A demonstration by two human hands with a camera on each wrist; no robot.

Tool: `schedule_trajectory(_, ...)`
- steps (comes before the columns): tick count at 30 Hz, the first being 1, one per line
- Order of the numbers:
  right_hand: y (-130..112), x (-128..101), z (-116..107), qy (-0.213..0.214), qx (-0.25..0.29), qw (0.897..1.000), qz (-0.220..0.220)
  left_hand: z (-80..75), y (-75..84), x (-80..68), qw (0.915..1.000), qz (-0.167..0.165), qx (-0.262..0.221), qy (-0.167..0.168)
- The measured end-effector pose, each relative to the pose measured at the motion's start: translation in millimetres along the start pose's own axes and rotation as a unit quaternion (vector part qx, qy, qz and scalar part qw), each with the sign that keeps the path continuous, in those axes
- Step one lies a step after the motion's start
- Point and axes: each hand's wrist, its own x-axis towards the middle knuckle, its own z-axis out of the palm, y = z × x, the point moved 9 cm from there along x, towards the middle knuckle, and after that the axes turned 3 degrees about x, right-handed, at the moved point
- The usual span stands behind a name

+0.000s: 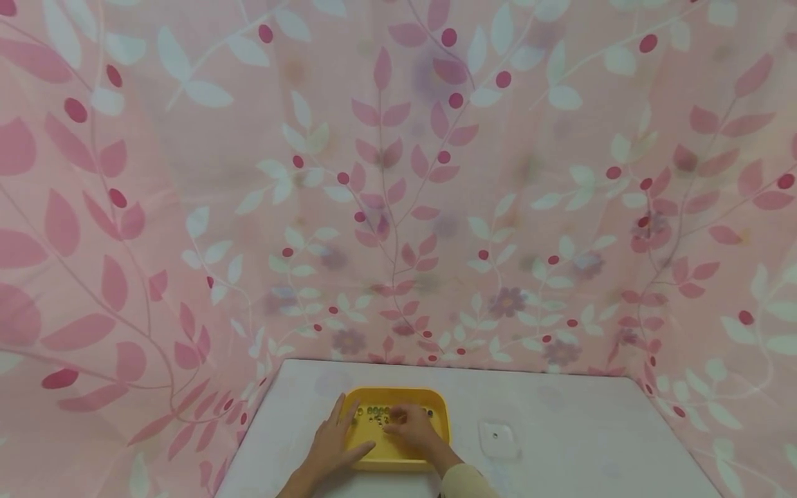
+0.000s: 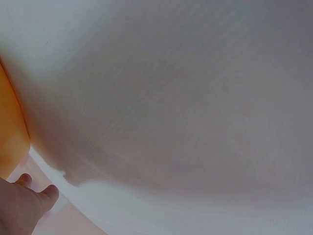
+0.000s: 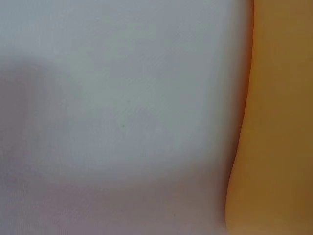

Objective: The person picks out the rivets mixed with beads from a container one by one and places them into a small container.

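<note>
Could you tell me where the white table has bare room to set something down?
The white table is bare right of the small white square lid, and behind the yellow plastic tray toward the pink leafy curtain. The tray is crowded: small beads, left hand, right hand.

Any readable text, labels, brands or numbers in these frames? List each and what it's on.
None readable.
Yellow tray: no print visible; the small dark pieces in it are too small to tell any marks.
White square piece on the table: only a dark dot, no text.
Pink leaf-print cloth: pattern only.
Both wrist views: blurred surfaces, no writing.
</note>
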Motion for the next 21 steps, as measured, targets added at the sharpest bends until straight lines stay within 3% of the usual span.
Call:
schedule_trajectory(5, 5.8, 1.9, 0.7, 0.012, -0.004, 1.0, 0.007, 0.8, 1.5, 0.4, 0.9999, 0.012, 0.004, 0.005)
schedule_trajectory(21, 10.8, 1.5, 5.6, 0.038, -0.003, 0.997, 0.073, 1.1, -2.5, 0.9, 0.9998, -0.016, 0.004, -0.013)
